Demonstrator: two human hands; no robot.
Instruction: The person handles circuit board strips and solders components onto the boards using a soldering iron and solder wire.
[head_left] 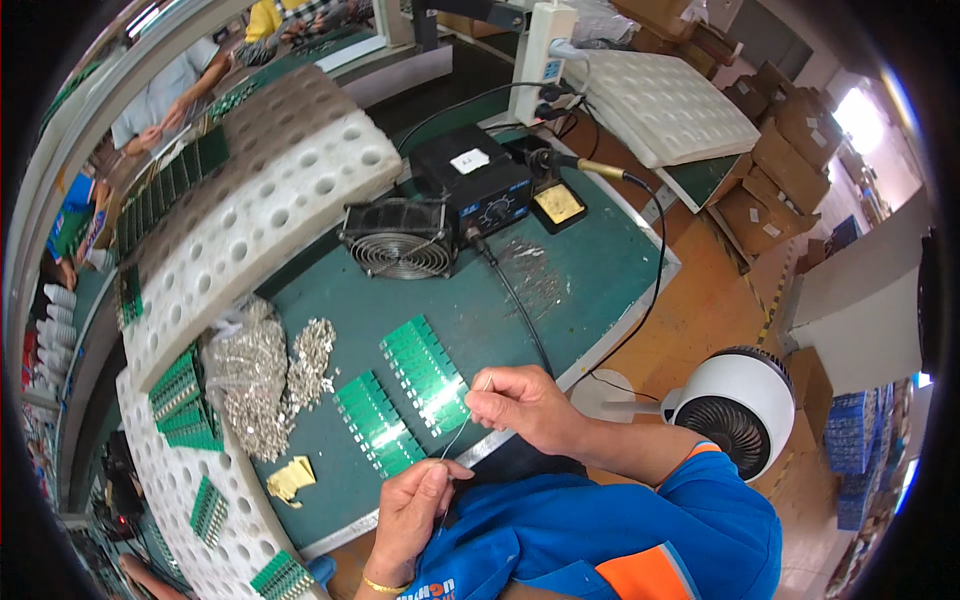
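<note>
My left hand (pixel 418 502) is closed in a pinch at the table's front edge, with a thin silvery solder wire (pixel 456 438) between its fingers. The wire runs up to my right hand (pixel 524 408), whose thumb and forefinger pinch its other end. Just beyond the hands, two green circuit board panels lie side by side on the green mat: one panel (pixel 424 372) touches the view of my right fingertips, the other panel (pixel 376 424) lies nearer my left hand. Small metal parts (pixel 311 358) are heaped left of them, beside a clear plastic bag (pixel 246 372) of the same parts.
A black soldering station (pixel 470 180), a small square fan (pixel 398 240) and an iron in its holder (pixel 590 167) with a yellow sponge (pixel 558 204) stand behind. White foam trays (pixel 225 235) hold boards at left. Yellow paper (pixel 291 480) lies near. A white fan (pixel 735 410) stands right.
</note>
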